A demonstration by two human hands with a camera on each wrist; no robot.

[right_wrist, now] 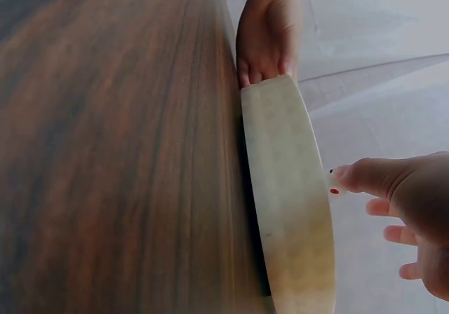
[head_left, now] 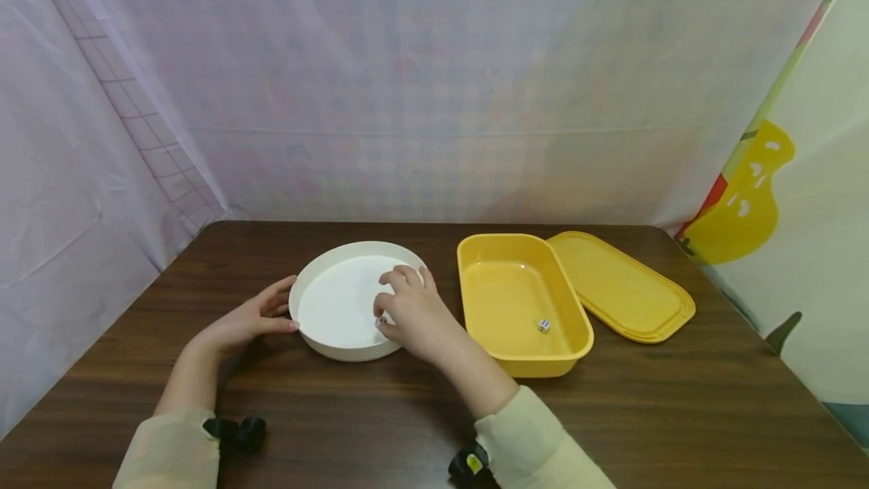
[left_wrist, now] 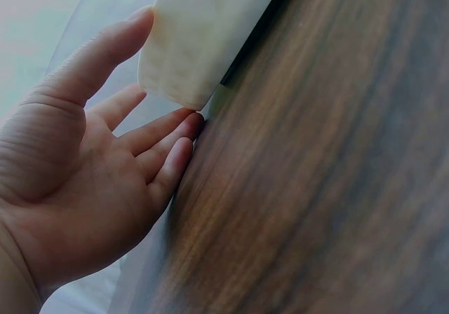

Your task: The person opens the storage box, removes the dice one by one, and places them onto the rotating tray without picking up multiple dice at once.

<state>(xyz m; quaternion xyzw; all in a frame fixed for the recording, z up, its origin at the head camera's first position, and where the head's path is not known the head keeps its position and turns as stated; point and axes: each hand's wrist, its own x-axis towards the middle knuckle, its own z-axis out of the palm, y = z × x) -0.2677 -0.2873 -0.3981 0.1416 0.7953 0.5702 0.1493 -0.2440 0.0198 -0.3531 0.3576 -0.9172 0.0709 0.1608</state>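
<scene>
My right hand (head_left: 413,315) pinches a small white die (head_left: 382,321) between thumb and forefinger, over the right part of a round white tray (head_left: 348,354). In the right wrist view a red pip shows on the die (right_wrist: 335,184) at the thumb tip, just past the tray's rim; the other fingers are spread loosely. My left hand (head_left: 251,319) rests against the tray's left side with thumb and fingers extended, touching its wall. From the left wrist, the fingertips of that hand (left_wrist: 91,160) sit right at the tray's side wall (left_wrist: 200,41).
To the right stands a yellow rectangular container (head_left: 505,289) with another die (head_left: 544,326) on its floor. Its yellow lid (head_left: 624,289) lies behind it, partly beneath the container's right edge. All stand on a dark wooden table (head_left: 326,429) backed by a pale curtain (head_left: 434,96).
</scene>
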